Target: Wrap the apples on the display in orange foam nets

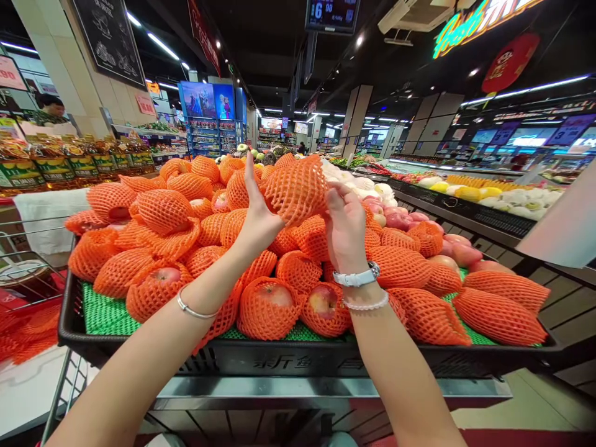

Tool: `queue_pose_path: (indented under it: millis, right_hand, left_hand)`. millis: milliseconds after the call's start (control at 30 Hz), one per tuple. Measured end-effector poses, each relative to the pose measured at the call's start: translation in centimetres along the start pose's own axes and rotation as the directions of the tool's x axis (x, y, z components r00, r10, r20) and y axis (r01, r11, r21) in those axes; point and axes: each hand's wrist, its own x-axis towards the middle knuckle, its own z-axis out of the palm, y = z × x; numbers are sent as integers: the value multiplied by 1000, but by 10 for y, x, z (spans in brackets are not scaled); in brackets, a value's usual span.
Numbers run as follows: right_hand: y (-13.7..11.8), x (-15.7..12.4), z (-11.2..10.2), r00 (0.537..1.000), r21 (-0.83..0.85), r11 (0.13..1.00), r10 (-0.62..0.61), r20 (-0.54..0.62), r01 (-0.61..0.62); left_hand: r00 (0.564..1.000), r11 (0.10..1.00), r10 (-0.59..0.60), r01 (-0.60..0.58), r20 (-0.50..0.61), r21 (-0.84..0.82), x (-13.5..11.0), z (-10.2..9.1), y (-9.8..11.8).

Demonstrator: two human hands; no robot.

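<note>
Both my hands are raised over a black crate (298,357) heaped with apples in orange foam nets. Between them I hold one orange foam net (298,186), lifted above the pile. My left hand (257,214) grips its left side, with one finger pointing up. My right hand (345,225), with a white watch and a bead bracelet on its wrist, pinches the net's right edge. Whether an apple sits inside the held net is hidden. Netted apples (272,304) lie at the crate's front on a green mat (105,313).
Bare red apples (459,251) lie at the right of the crate. A wire cart (28,261) with a white cloth stands at left. Bottles (69,161) line a shelf at far left, with a person behind them. Produce displays (488,195) run along the right aisle.
</note>
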Motion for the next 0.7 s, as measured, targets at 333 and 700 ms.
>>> queue_pose_path:
  millis: [333, 700]
  right_hand:
    - [-1, -6, 2, 957, -154, 944, -287, 52, 291]
    - [7, -6, 1, 868, -332, 827, -495, -49, 453]
  left_hand:
    - [985, 976, -130, 106, -116, -192, 9, 9, 8]
    - [981, 942, -191, 192, 33, -276, -1, 6, -3]
